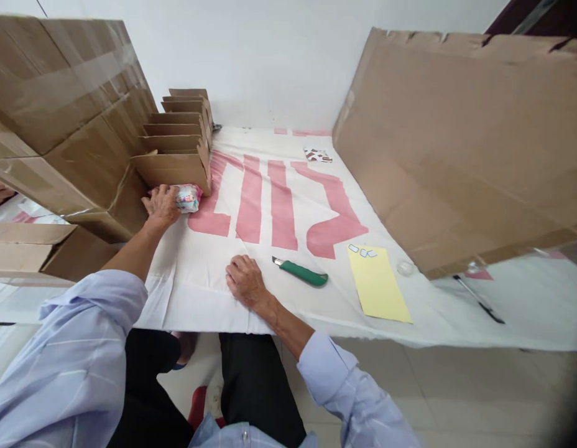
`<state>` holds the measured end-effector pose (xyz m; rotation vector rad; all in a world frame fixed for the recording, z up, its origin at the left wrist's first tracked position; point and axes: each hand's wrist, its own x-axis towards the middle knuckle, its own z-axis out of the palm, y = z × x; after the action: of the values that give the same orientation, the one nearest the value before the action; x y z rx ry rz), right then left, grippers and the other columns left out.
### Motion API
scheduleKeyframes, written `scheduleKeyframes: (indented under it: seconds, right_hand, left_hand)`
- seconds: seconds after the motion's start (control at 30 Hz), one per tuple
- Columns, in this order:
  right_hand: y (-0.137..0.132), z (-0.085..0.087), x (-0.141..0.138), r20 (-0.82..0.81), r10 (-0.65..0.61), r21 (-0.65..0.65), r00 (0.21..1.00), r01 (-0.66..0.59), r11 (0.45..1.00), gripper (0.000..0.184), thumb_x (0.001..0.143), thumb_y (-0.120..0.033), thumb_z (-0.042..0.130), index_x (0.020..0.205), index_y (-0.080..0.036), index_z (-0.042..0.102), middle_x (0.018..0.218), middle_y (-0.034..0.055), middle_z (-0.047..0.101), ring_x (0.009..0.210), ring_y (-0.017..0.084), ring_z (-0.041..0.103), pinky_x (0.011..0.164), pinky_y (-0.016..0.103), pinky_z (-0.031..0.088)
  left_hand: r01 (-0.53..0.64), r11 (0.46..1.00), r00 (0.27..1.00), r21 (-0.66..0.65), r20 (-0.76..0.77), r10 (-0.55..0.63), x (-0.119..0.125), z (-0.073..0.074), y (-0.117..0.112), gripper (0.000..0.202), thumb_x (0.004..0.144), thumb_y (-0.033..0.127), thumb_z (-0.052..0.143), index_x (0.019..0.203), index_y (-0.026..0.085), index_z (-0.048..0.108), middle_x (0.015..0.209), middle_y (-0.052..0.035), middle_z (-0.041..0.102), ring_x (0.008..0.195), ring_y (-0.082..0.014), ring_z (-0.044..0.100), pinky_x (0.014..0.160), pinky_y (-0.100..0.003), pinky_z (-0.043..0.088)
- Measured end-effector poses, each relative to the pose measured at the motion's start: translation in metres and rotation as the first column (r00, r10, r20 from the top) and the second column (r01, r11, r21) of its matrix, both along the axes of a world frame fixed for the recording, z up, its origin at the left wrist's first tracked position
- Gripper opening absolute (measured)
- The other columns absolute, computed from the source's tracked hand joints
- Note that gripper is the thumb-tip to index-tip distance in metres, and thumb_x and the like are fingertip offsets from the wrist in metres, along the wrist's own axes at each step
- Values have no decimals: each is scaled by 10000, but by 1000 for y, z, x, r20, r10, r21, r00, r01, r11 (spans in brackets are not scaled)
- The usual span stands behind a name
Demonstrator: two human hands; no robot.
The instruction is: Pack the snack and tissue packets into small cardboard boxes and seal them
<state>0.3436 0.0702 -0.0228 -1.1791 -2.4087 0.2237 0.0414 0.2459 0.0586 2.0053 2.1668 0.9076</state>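
Observation:
My left hand [162, 204] is closed over the left end of a small, colourful plastic-wrapped packet [188, 198]. This packet lies on the cloth, right in front of a row of upright open cardboard boxes [171, 168]. On the cloth near the table's front edge rests my right hand [245, 281], its fingers curled and nothing seen in them. A green utility knife [303, 272] with its blade tip showing lies just to the right of that hand.
Large cardboard cartons stand at the left [83, 93] and right [470, 137]. A yellow sheet [379, 283] with small labels, a tape roll [405, 268], a black pen [479, 300] and a patterned packet [318, 155] lie on the white cloth [199, 305]. Another carton [32, 249] stands at lower left.

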Motion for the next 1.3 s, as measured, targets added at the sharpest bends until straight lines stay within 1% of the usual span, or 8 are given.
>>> scheduleKeyframes:
  seconds: [0.23, 0.37, 0.43, 0.57, 0.63, 0.73, 0.87, 1.3]
  right_hand:
    - [-7, 16, -5, 63, -12, -30, 998, 14, 999, 51, 1061, -205, 690, 1052, -184, 736, 1186, 103, 713, 1108, 247, 575, 970, 366, 449]
    - [-14, 28, 8, 85, -95, 33, 992, 92, 995, 22, 1054, -216, 735, 1051, -201, 751, 1190, 41, 740, 1111, 194, 616, 968, 296, 476]
    - [-23, 36, 25, 51, -153, 67, 987, 150, 986, 59, 1055, -167, 709, 1063, -199, 758, 1198, 33, 746, 1119, 182, 623, 998, 285, 472]
    - [-39, 48, 78, -29, -244, 89, 969, 246, 965, 148, 997, -86, 623, 1025, -154, 750, 1123, 118, 724, 1084, 254, 606, 992, 376, 473]
    - [-34, 45, 105, -55, -265, 93, 963, 269, 959, 179, 956, -111, 599, 1048, -145, 749, 1071, 151, 700, 1046, 304, 583, 960, 443, 465]
    - [-17, 27, 135, 7, -359, 114, 933, 356, 928, 200, 954, -280, 630, 1064, -175, 761, 1124, 186, 706, 1045, 344, 587, 921, 467, 463]
    - [-3, 7, 157, 70, -426, 134, 902, 415, 900, 324, 963, -371, 581, 1156, -196, 774, 1178, 206, 715, 1139, 397, 593, 943, 498, 456]
    - [3, -1, 141, -75, -476, 171, 876, 482, 859, 360, 903, -328, 520, 1106, -181, 779, 967, 211, 689, 1028, 430, 610, 912, 565, 481]
  left_hand:
    - [-1, 995, 1000, -101, -6, 0, 6, 18, -46, 577, 800, 389, 809, 1324, 183, 683, 1509, -182, 676, 1488, -512, 479, 1181, -904, 221]
    - [61, 993, 998, -104, 24, -59, 9, 22, -89, 549, 737, 424, 839, 1217, 193, 702, 1456, -177, 712, 1420, -523, 538, 1134, -950, 283]
    - [89, 990, 996, -110, 43, -84, 12, 20, -117, 504, 724, 466, 852, 1133, 197, 736, 1418, -204, 725, 1365, -509, 600, 1161, -876, 374]
    - [157, 982, 984, -109, 101, -146, 28, 7, -187, 301, 780, 452, 839, 1018, 270, 806, 1352, -187, 763, 1211, -360, 726, 1141, -526, 575]
    - [275, 960, 950, -57, 171, -262, 40, -5, -219, 334, 832, 336, 773, 1133, 197, 820, 1370, -231, 748, 1261, -370, 726, 1173, -530, 560]
    - [263, 964, 946, -34, 204, -251, 60, -27, -255, 423, 827, 247, 763, 1245, 200, 805, 1425, -155, 745, 1316, -300, 724, 1195, -428, 567]
    - [281, 960, 912, 8, 309, -269, 84, -44, -295, 418, 893, 234, 747, 1308, 193, 782, 1472, -168, 709, 1369, -331, 695, 1228, -492, 547]
    - [247, 968, 873, -48, 445, -201, 124, -49, -354, 414, 939, 243, 707, 1343, 176, 773, 1453, -162, 733, 1374, -358, 697, 1207, -493, 560]
